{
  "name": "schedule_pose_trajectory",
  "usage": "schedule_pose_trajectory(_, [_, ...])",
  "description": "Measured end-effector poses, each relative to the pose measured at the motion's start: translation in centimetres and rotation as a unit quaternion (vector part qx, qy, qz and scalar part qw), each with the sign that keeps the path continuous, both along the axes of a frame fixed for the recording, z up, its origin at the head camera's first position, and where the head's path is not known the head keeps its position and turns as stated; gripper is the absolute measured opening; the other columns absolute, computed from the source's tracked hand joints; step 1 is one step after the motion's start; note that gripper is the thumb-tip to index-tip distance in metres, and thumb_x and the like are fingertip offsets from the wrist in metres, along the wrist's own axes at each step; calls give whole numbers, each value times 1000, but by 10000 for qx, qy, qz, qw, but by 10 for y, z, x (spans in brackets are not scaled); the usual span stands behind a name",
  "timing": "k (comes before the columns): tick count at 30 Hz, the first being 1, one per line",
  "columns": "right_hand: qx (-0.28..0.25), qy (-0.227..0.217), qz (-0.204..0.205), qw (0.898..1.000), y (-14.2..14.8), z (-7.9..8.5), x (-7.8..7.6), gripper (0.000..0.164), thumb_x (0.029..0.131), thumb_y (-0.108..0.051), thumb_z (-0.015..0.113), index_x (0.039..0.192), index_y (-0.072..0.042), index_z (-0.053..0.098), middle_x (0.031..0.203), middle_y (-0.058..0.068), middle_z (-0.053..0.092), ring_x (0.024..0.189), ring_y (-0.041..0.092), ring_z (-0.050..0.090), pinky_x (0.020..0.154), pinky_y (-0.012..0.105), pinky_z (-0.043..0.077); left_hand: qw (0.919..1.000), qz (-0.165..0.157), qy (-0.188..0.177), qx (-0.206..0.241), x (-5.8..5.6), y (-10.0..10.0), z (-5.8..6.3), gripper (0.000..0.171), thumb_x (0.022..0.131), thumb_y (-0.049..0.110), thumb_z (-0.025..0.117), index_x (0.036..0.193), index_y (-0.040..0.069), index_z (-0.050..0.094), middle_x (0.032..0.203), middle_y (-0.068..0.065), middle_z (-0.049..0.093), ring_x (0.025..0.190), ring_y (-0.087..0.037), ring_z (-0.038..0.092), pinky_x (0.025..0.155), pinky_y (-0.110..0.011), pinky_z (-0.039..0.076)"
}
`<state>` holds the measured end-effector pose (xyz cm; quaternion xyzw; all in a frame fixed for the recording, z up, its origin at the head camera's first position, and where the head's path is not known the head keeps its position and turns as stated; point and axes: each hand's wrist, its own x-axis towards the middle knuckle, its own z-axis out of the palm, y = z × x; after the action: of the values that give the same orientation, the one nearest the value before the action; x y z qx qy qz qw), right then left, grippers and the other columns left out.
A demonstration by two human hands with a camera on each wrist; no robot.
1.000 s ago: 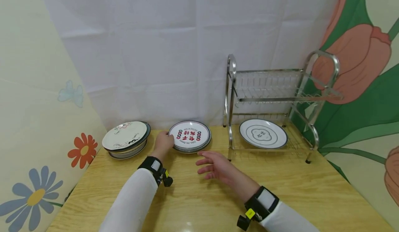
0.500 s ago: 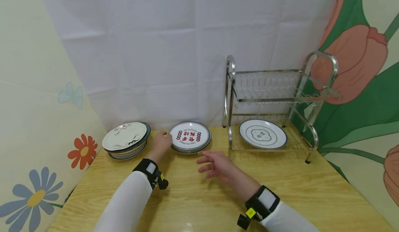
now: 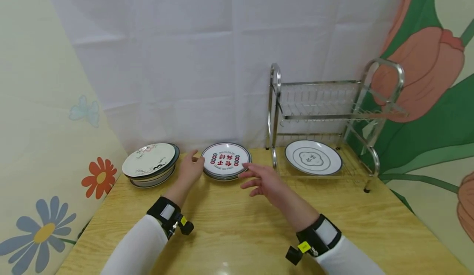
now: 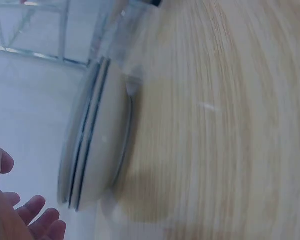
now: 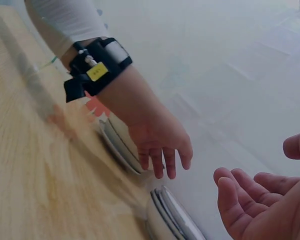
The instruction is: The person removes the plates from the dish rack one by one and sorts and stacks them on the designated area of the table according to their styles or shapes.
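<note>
In the head view a stack of round white plates point(image 3: 226, 160) with blue rims stands in the middle, its top plate bearing red characters. My left hand point(image 3: 190, 169) is just left of this stack, fingers loosely spread and holding nothing. On the other side my right hand point(image 3: 266, 182) hovers by the stack's right front edge, fingers relaxed and bent, also holding nothing. The left wrist view shows the stack point(image 4: 97, 135) side-on, with left fingers near its rim. Both hands appear in the right wrist view, the left hand point(image 5: 160, 137) above the right hand point(image 5: 270, 205).
Left of the hands sits another pile of plates point(image 3: 149, 162), a flower-patterned one on top. To the right stands a two-tier metal dish rack point(image 3: 318, 118), with a blue-rimmed white plate point(image 3: 329, 164) lying on its lower tier. A white cloth point(image 3: 177, 73) hangs behind the wooden table point(image 3: 229, 225).
My left hand has come off the left edge of the middle stack, drawing back leftward with its fingers loosening. My right hand has shifted slightly up and right. The plates look unmoved.
</note>
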<state>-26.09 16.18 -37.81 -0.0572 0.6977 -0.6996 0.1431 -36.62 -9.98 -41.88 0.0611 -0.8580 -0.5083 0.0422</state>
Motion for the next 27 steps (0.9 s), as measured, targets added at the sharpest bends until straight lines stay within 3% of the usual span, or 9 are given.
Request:
schedule_pose_trajectory(4, [-38, 181, -100, 9998, 2, 10, -1, 49, 109, -34, 42, 150, -9, 49, 122, 9, 71, 94, 19, 74, 69, 28, 59, 9982, -229, 430, 353, 15, 2, 6, 58, 103, 31, 55, 156, 12, 41, 141, -22, 57, 126, -36, 59, 100, -49, 53])
schedule_pose_trajectory(8, [-84, 427, -200, 9989, 8, 19, -6, 49, 108, -29, 43, 152, -8, 46, 120, 7, 72, 90, 16, 74, 66, 26, 59, 9915, -503, 804, 896, 32, 9, 10, 58, 103, 22, 57, 156, 6, 41, 138, -25, 62, 128, -39, 60, 105, -52, 51])
schedule_pose_trajectory(14, [123, 730, -136, 9972, 24, 39, -12, 52, 109, -29, 44, 157, -11, 39, 143, 17, 61, 113, 26, 71, 77, 31, 61, 9815, -798, 524, 1658, 55, 26, 16, 58, 104, 25, 56, 159, 16, 40, 142, -21, 62, 135, -36, 57, 117, -54, 41])
schedule_pose_trajectory(19, [433, 897, -232, 9948, 44, 50, -21, 52, 110, -32, 42, 159, -13, 38, 153, 21, 51, 114, 20, 70, 80, 31, 61, 9724, -1110, 456, 2003, 72, 44, 17, 56, 104, 27, 55, 158, 18, 42, 142, -21, 61, 130, -36, 60, 110, -51, 47])
schedule_pose_trajectory(23, [652, 906, -444, 9928, 64, 58, -27, 54, 111, -39, 42, 158, -13, 39, 149, 18, 56, 113, 17, 70, 83, 33, 61, 9646, -1374, 461, 2204, 83, 63, 16, 55, 104, 26, 56, 157, 17, 44, 140, -23, 62, 125, -37, 61, 89, -35, 53])
schedule_pose_trajectory(27, [774, 920, -583, 9910, 90, 61, -35, 59, 109, -48, 42, 155, -11, 42, 129, 2, 70, 109, 16, 71, 84, 35, 61, 9558, -1616, 227, 2445, 94, 83, 16, 54, 103, 27, 57, 156, 19, 45, 139, -19, 65, 123, -33, 63, 84, -32, 54])
